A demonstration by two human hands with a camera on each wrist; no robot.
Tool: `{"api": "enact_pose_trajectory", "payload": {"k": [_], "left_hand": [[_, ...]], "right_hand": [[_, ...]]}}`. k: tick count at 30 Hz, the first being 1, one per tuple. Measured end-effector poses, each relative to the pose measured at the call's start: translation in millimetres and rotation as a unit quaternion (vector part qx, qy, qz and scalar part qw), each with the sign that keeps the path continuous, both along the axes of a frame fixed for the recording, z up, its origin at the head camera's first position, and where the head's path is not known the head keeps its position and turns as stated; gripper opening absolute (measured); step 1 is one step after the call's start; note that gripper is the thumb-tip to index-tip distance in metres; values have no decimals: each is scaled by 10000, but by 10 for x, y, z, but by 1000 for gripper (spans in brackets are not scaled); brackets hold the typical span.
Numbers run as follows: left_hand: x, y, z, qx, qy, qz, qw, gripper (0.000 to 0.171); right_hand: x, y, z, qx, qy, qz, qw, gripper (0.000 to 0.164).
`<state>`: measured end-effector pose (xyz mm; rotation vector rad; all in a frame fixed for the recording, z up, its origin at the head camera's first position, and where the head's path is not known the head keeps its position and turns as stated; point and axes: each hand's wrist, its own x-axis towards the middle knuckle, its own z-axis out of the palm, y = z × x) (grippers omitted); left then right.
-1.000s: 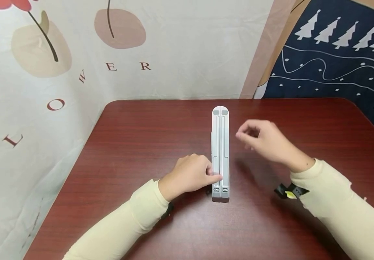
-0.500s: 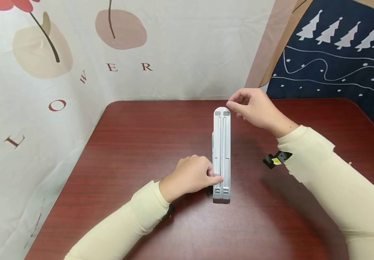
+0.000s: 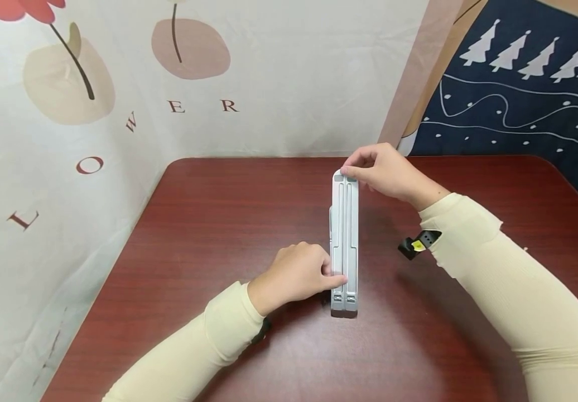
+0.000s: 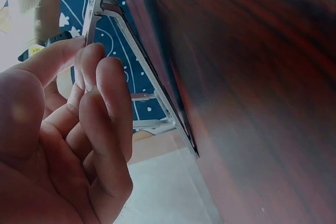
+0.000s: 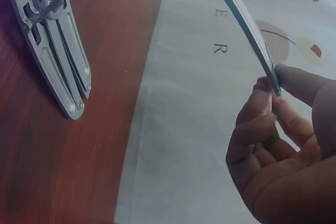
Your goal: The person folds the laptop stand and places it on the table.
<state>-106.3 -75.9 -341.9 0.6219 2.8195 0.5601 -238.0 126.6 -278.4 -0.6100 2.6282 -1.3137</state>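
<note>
A folding laptop stand [image 3: 343, 240], silver metal with grey pads at its far end, stands narrow and lengthwise before me. My left hand [image 3: 294, 276] pinches it near its close end, thumb across the two bars. At the far end my right hand [image 3: 389, 177] holds the tip between thumb and fingers. The right wrist view shows the upper bar [image 5: 252, 30] raised, its end pinched by the right hand, while the lower legs [image 5: 60, 61] rest on the table. In the left wrist view a slanted leg [image 4: 142, 59] lies beyond the left fingers.
The stand is on a dark red wood-grain table [image 3: 208, 212] with rounded far corners. A white printed cloth [image 3: 289, 72] hangs behind it, with a navy tree-patterned cloth [image 3: 515, 111] at the right. A black wrist strap [image 3: 412, 247] hangs under the right sleeve.
My right hand has moved away from me and left, from beside the stand to its far end, and now pinches the tip. The left hand keeps its hold.
</note>
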Motion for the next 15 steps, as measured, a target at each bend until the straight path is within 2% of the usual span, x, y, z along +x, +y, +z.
{"api": "enact_pose_trajectory", "payload": {"k": [9,15], "left_hand": [[9,12,7,-50,17,3,10000,51],[13,19,-6,-110,128,18,9999,53]], "right_hand": [[-47,32,-82,-445,-517,-1,9977,16],[-33,24,-106,-615,-648,-64,9960,18]]}}
